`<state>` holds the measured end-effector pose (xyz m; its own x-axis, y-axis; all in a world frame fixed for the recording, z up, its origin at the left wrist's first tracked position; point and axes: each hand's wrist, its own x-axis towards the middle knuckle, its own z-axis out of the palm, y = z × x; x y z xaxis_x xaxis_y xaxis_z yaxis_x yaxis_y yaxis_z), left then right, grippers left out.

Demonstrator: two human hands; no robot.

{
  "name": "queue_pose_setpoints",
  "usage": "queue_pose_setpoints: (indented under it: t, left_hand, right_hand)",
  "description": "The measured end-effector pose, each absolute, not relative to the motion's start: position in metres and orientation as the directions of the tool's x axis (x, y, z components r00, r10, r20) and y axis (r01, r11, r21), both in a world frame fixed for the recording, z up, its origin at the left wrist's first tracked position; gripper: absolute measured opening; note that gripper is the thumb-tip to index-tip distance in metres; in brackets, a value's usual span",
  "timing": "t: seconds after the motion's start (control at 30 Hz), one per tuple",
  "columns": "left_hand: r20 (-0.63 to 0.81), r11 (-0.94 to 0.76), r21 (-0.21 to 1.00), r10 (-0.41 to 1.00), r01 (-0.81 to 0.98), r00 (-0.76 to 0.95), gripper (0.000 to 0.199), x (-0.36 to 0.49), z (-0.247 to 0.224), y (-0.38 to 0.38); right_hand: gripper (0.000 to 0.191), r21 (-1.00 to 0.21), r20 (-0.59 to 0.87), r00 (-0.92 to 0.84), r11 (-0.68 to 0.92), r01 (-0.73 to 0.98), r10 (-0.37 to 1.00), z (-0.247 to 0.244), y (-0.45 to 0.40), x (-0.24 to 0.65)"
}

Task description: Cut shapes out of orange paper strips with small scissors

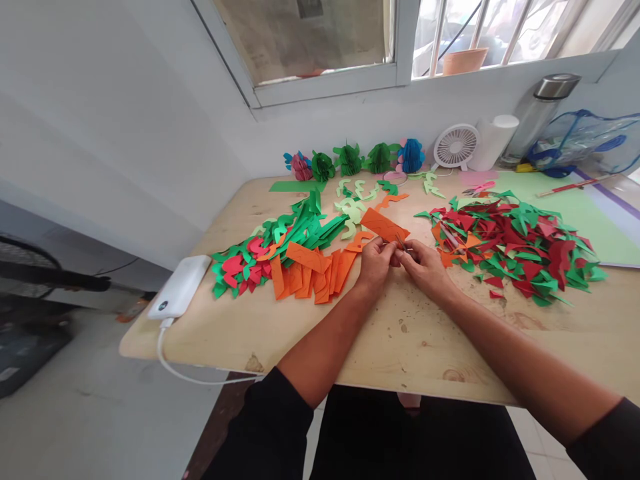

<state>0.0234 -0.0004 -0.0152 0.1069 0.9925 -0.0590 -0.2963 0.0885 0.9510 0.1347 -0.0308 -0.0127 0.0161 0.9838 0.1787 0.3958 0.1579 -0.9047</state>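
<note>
My left hand (377, 261) pinches the lower edge of an orange paper rectangle (384, 225) with faint outlines on it. My right hand (424, 268) is closed round small scissors (402, 244), their dark blades against the paper's lower right corner; their handles are hidden by my fingers. Left of my hands lie several more orange paper rectangles (305, 275) with drawn lines. Behind these are green paper strips (313, 223) and red and green cut-out shapes (240, 267). On the right, a heap of red and green paper scraps (520, 243) spreads over the wooden table (400, 353).
Folded paper figures (347, 160) line the wall. A small white fan (456, 147), a glass bottle (535, 120) and a clear blue-edged bag (585, 143) stand at the back right. A white power bank (180, 287) with a cable (187, 379) lies by the left edge.
</note>
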Motion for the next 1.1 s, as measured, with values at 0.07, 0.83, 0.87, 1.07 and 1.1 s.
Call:
queue_pose_setpoints:
  t: [0.07,0.83,0.87,1.07,1.1]
  left_hand:
    - [-0.06,0.088,0.952,0.993,-0.293,0.104,0.016,0.0233,-0.0152,-0.0004]
    - [-0.058,0.086,0.943,0.994,-0.323,0.094,0.024,0.0236,-0.0128,-0.002]
    - [-0.055,0.082,0.942,0.994,-0.327,0.092,0.024,0.0235,-0.0128,-0.0019]
    - [-0.034,0.058,0.944,0.996,-0.325,0.078,0.019,0.0231,-0.0136,-0.001]
    - [-0.032,0.054,0.944,0.997,-0.326,0.074,0.019,0.0231,-0.0137,-0.0009]
  right_hand:
    - [0.026,-0.905,0.183,0.007,0.166,0.392,0.983,-0.0134,-0.0304,0.135]
    - [0.026,-0.905,0.191,-0.001,0.176,0.387,0.982,-0.0104,-0.0304,0.1349]
    - [0.026,-0.91,0.189,0.001,0.175,0.377,0.982,-0.0101,-0.0306,0.1346]
    - [0.028,-0.92,0.179,0.025,0.158,0.359,0.984,-0.0075,-0.0324,0.1329]
    - [0.027,-0.921,0.179,0.024,0.159,0.356,0.984,-0.007,-0.0326,0.1327]
